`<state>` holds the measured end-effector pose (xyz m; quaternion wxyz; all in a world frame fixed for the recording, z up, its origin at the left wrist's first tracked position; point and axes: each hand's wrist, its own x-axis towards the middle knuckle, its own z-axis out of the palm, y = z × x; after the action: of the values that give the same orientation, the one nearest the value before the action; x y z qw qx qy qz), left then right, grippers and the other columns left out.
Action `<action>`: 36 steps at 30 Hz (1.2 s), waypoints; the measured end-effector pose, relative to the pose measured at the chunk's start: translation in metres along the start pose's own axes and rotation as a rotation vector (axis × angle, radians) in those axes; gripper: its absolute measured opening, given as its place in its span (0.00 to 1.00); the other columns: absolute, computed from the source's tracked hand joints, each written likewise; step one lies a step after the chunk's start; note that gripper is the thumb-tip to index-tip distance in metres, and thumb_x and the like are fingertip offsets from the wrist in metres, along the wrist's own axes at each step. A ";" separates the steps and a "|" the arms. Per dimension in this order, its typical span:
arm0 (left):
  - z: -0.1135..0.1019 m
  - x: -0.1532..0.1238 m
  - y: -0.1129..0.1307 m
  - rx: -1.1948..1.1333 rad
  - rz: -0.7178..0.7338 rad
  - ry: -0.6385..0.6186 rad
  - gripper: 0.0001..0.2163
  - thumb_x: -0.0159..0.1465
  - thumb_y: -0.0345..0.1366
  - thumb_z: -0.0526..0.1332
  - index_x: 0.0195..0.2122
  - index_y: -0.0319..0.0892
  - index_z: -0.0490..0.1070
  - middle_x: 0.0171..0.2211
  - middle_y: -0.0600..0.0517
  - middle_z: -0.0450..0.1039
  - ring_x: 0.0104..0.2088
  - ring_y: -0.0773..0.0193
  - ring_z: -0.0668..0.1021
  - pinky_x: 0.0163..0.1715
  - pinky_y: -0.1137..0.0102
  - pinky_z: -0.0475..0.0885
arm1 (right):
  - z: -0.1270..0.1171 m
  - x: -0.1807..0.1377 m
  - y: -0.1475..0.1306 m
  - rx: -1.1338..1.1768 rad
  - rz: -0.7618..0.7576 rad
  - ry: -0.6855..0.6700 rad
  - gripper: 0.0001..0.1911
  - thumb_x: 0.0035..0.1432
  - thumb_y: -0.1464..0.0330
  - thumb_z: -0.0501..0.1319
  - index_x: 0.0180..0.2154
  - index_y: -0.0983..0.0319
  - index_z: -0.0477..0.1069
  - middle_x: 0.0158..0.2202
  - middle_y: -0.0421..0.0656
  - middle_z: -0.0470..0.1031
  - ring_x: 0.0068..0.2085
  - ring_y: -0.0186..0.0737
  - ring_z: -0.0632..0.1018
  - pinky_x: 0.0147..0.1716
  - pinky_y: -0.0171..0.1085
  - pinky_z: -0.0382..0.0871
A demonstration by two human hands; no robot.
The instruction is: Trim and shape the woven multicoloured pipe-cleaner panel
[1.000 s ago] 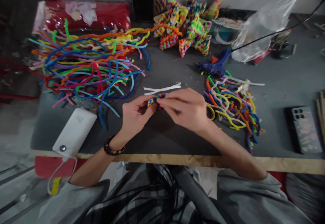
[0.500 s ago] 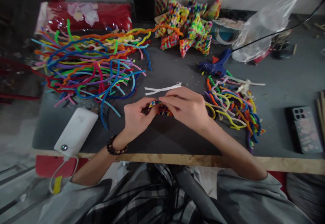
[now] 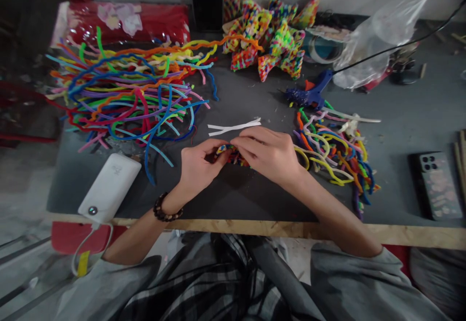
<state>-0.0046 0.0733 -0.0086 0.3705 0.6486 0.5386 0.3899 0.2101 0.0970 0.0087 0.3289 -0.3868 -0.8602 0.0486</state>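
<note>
A small multicoloured woven pipe-cleaner piece [image 3: 237, 158] is held between both hands over the table, mostly covered by fingers. My left hand [image 3: 199, 163] pinches its left end between thumb and bent fingers. From the right, my right hand [image 3: 272, 154] closes its fingertips on the upper edge, with its other fingers folded over the piece. Just beyond the hands, two thin white strips [image 3: 233, 127] lie crossed. Several finished woven pieces of the same mottled colours [image 3: 280, 44] are heaped at the back.
Loose pipe cleaners [image 3: 127, 92] spread at left, shorter ones [image 3: 335, 151] at right. A blue glue gun [image 3: 309, 95] with a black cord lies behind those. A white power bank [image 3: 111, 185], a phone [image 3: 439, 185], a red package [image 3: 127, 25] and a clear plastic bag [image 3: 378, 44] surround the work area.
Both hands have shifted very slightly to the right with the woven piece. Their grip looks much the same, and the things on the table have stayed put.
</note>
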 end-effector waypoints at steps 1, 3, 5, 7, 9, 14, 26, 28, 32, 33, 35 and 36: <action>0.000 0.000 0.001 -0.001 -0.003 0.004 0.06 0.67 0.37 0.70 0.43 0.45 0.84 0.33 0.53 0.85 0.29 0.66 0.82 0.30 0.72 0.76 | 0.000 0.000 0.000 -0.005 0.006 -0.009 0.12 0.72 0.75 0.60 0.46 0.57 0.81 0.43 0.41 0.84 0.43 0.38 0.85 0.42 0.36 0.78; 0.000 0.000 0.004 0.006 -0.004 0.020 0.05 0.67 0.37 0.70 0.42 0.44 0.84 0.32 0.54 0.85 0.28 0.67 0.82 0.31 0.73 0.76 | -0.001 0.001 -0.001 -0.010 0.014 -0.028 0.11 0.73 0.74 0.60 0.45 0.57 0.81 0.43 0.42 0.84 0.43 0.38 0.84 0.43 0.38 0.78; 0.000 0.000 0.006 0.022 0.000 0.037 0.05 0.66 0.37 0.70 0.41 0.44 0.84 0.31 0.55 0.84 0.27 0.68 0.81 0.30 0.74 0.76 | -0.002 0.002 -0.003 -0.017 0.004 -0.039 0.11 0.73 0.74 0.60 0.45 0.58 0.80 0.43 0.43 0.84 0.43 0.39 0.83 0.44 0.39 0.78; -0.001 0.000 0.007 0.020 0.003 0.053 0.04 0.66 0.37 0.70 0.40 0.44 0.84 0.30 0.55 0.84 0.27 0.68 0.81 0.29 0.74 0.75 | -0.002 0.001 -0.004 -0.044 -0.021 -0.047 0.11 0.73 0.74 0.59 0.45 0.58 0.80 0.43 0.43 0.83 0.42 0.39 0.83 0.43 0.39 0.78; -0.001 0.000 0.008 0.006 -0.004 0.064 0.04 0.66 0.36 0.70 0.39 0.44 0.84 0.30 0.55 0.84 0.27 0.68 0.81 0.29 0.75 0.75 | -0.003 0.000 -0.006 -0.094 -0.055 -0.049 0.10 0.73 0.74 0.60 0.46 0.58 0.80 0.42 0.42 0.83 0.41 0.39 0.82 0.41 0.39 0.77; -0.001 -0.001 0.009 0.035 0.012 0.110 0.04 0.64 0.34 0.70 0.38 0.45 0.84 0.31 0.55 0.84 0.27 0.69 0.81 0.29 0.75 0.75 | 0.000 -0.001 -0.012 -0.177 -0.127 0.044 0.08 0.73 0.73 0.61 0.44 0.59 0.80 0.39 0.42 0.84 0.35 0.38 0.81 0.36 0.40 0.74; -0.005 -0.001 0.006 -0.030 0.003 0.120 0.05 0.67 0.34 0.69 0.42 0.43 0.85 0.34 0.54 0.86 0.30 0.69 0.82 0.31 0.76 0.75 | 0.004 0.002 -0.006 0.009 -0.206 0.043 0.08 0.72 0.74 0.64 0.42 0.58 0.82 0.37 0.38 0.86 0.34 0.35 0.82 0.36 0.40 0.73; -0.004 0.000 0.005 -0.028 0.014 0.075 0.06 0.67 0.34 0.69 0.44 0.44 0.85 0.34 0.54 0.86 0.31 0.68 0.83 0.33 0.76 0.76 | -0.001 0.006 -0.006 0.149 -0.050 0.051 0.07 0.71 0.72 0.65 0.43 0.59 0.83 0.39 0.40 0.85 0.39 0.38 0.84 0.41 0.40 0.76; -0.001 -0.001 0.005 0.045 0.028 0.036 0.08 0.67 0.34 0.69 0.46 0.44 0.84 0.33 0.54 0.85 0.28 0.69 0.81 0.30 0.75 0.73 | -0.012 0.013 -0.005 0.405 0.272 0.015 0.06 0.66 0.69 0.69 0.44 0.59 0.85 0.42 0.44 0.85 0.41 0.39 0.85 0.42 0.38 0.79; 0.000 -0.002 0.006 0.062 0.030 0.035 0.08 0.67 0.34 0.68 0.46 0.44 0.84 0.33 0.54 0.85 0.27 0.69 0.80 0.29 0.75 0.72 | -0.013 0.013 -0.005 0.433 0.310 -0.014 0.06 0.65 0.69 0.70 0.43 0.59 0.86 0.42 0.44 0.85 0.40 0.39 0.85 0.41 0.38 0.78; 0.000 -0.002 0.007 0.081 0.034 0.032 0.08 0.67 0.32 0.68 0.45 0.44 0.84 0.31 0.55 0.84 0.26 0.70 0.79 0.29 0.75 0.72 | -0.013 0.013 -0.004 0.442 0.363 -0.060 0.06 0.62 0.70 0.72 0.42 0.58 0.86 0.41 0.42 0.85 0.39 0.40 0.84 0.40 0.37 0.78; 0.000 -0.002 0.007 0.085 0.035 0.027 0.08 0.66 0.32 0.67 0.45 0.45 0.83 0.31 0.56 0.84 0.26 0.70 0.79 0.29 0.75 0.72 | -0.012 0.012 -0.004 0.434 0.385 -0.077 0.06 0.61 0.71 0.72 0.41 0.58 0.86 0.40 0.41 0.86 0.38 0.40 0.84 0.39 0.37 0.77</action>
<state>-0.0022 0.0701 -0.0021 0.3287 0.6677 0.5480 0.3818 0.2090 0.1010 0.0260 0.3557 -0.4612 -0.7523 0.3078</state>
